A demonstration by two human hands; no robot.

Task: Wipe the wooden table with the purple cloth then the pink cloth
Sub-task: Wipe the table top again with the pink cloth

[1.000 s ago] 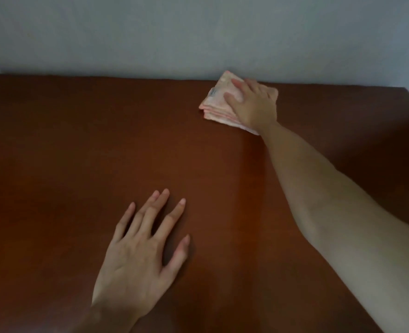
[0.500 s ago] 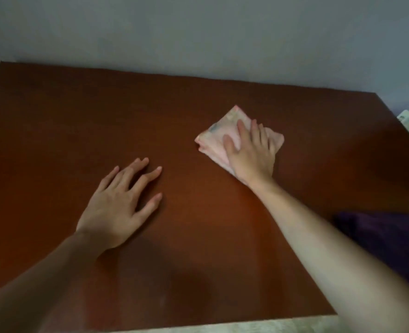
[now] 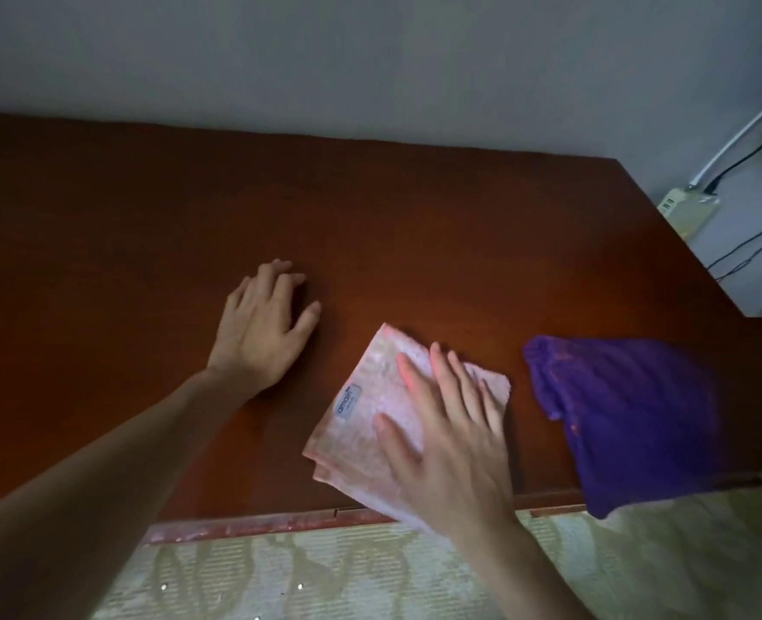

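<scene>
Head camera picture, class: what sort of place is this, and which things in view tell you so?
Probably a room in a home. A plain wooden table stands against a bare painted wall, a power strip with cables lies beside it, and patterned matting covers the floor.

One head-worn camera looks forward and steeply down, close over the table's (image 3: 370, 226) near edge, wall beyond.

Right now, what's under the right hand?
The folded pink cloth lies flat under the right hand, on the wooden table near its front edge. The palm covers the cloth's near corner, so whether that corner overhangs the edge cannot be seen.
</scene>
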